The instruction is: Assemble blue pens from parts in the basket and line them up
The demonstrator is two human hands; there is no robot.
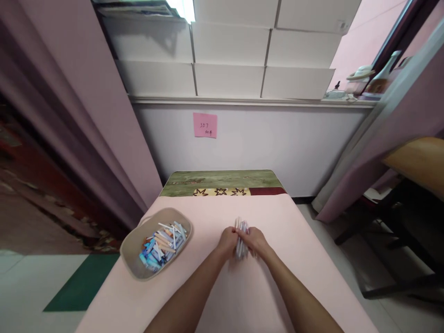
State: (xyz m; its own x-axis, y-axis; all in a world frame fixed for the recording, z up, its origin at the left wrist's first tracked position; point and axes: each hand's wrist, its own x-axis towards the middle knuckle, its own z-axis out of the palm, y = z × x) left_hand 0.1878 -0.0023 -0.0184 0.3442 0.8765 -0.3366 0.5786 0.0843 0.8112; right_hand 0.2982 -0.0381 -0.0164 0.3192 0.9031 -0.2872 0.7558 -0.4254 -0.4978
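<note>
Between my two hands stands a bundle of slim, pale, see-through sticks (pixel 242 251), pen-like in shape and blurred at its lower end. My left hand (pixel 228 240) has its fingers closed on the bundle's left side. From the right, my right hand (pixel 255 239) grips the same bundle, its thumb near the fingers of my left hand. The exact kind of stick is too small to make out. To the left of my hands sits a beige plastic basket (pixel 133 256) with many loose slim sticks (pixel 163 245) in blue, white and orange.
A pink cloth (pixel 208 208) covers most of the table, with a green wood-patterned surface (pixel 222 176) at its far end. A pink note (pixel 205 125) is stuck to the wall beneath white boxes (pixel 229 79). Dark furniture (pixel 398 222) stands to the right.
</note>
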